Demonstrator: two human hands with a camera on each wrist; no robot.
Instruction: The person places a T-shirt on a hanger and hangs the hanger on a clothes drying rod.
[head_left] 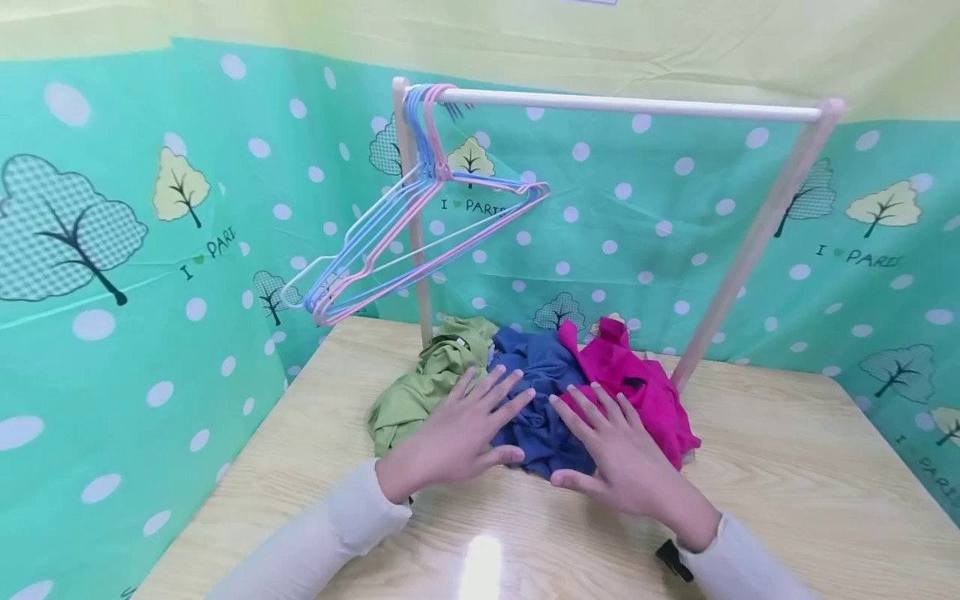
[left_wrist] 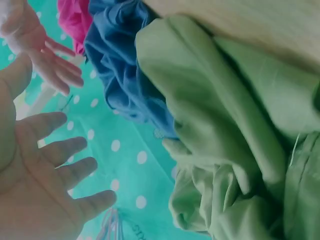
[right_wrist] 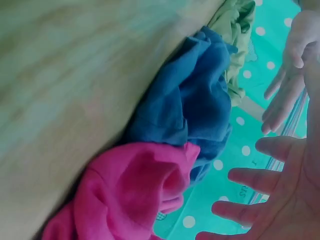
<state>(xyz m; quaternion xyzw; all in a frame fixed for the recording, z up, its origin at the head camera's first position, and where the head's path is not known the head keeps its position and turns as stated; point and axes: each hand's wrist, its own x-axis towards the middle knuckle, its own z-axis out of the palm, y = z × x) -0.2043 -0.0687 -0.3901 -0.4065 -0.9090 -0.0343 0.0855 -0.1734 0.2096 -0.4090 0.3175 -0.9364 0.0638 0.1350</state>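
Note:
Three crumpled pieces of clothing lie side by side on the table: a green one (head_left: 420, 383), a blue one (head_left: 536, 358) and a magenta one (head_left: 645, 383). My left hand (head_left: 461, 433) is held above the table by the green and blue cloth, fingers straight and spread. Likewise spread, my right hand (head_left: 626, 462) hovers by the blue and magenta cloth. Neither hand holds anything. Both wrist views show a gap between the palms and the garments. What kind of garments they are cannot be told from the folds.
Behind the clothes stands a rack with a white rail (head_left: 637, 104) and pale wooden posts (head_left: 757, 242). Several blue, pink and white hangers (head_left: 427, 225) hang at its left end. A wooden table (head_left: 780, 467) lies beneath, with a green dotted curtain (head_left: 225, 333) around it.

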